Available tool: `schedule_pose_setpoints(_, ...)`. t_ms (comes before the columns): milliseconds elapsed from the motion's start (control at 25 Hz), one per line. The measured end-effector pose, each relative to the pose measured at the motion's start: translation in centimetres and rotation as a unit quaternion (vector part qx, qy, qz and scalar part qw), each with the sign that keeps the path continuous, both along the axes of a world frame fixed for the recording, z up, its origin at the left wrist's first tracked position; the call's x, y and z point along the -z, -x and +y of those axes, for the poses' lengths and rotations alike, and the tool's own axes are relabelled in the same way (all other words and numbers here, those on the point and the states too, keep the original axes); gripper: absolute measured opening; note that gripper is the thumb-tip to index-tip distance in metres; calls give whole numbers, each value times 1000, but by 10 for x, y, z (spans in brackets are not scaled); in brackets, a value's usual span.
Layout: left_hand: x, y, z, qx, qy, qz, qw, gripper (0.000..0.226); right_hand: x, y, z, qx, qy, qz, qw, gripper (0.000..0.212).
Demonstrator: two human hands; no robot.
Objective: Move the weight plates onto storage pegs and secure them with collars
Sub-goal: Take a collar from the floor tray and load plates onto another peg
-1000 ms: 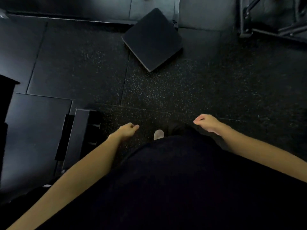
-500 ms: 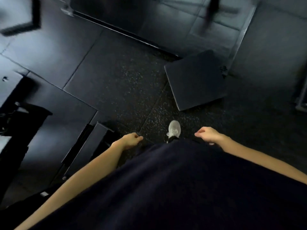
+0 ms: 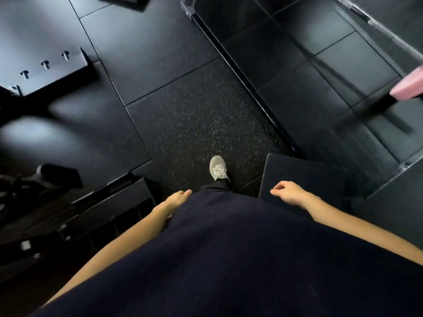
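Observation:
I am walking over a dark rubber gym floor and looking down at my body. My left hand (image 3: pixel 177 199) hangs at my hip with loosely curled fingers and holds nothing. My right hand (image 3: pixel 287 194) swings in front of my right hip, fingers loosely curled, also holding nothing. A barbell (image 3: pixel 375 28) lies blurred at the top right, with a pink weight plate (image 3: pixel 409 86) at the right edge. No storage peg or collar shows clearly.
A square black pad (image 3: pixel 304 177) lies on the floor just past my right hand. My grey shoe (image 3: pixel 218 168) steps forward. A black bolted rack base (image 3: pixel 48 74) stands at upper left, low black equipment (image 3: pixel 96 209) at lower left. A platform edge (image 3: pixel 247 88) runs diagonally.
The view has swung as I walk: the black pad slid from the upper middle to beside my right hand. The barbell and pink plate came into view. Both hands stay hanging.

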State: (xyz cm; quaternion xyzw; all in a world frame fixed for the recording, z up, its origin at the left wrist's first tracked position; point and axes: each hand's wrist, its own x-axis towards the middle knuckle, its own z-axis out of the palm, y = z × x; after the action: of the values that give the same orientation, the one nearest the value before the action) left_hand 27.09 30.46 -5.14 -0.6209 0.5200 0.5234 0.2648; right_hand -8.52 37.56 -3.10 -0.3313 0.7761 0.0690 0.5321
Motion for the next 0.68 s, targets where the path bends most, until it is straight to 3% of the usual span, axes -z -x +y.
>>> schedule_pose_setpoints(120,-11,11,-110,-38,32,-2,999,50,-5,18,-105,-29,-3,20,999,26)
schedule_pose_setpoints(280,-34,20,-241,-39,83,4,996,49,-16,29,-239,-30,61,28,997,16)
schedule_pose_setpoints(400,-42,27,-322,-70,106,26,992,44,-19,21,-334,-53,55,3,997,23)
schedule_pose_setpoints(680,-23,39,-481,-116,56,8,992,40,18,14,-557,-126,9,-15,992,22)
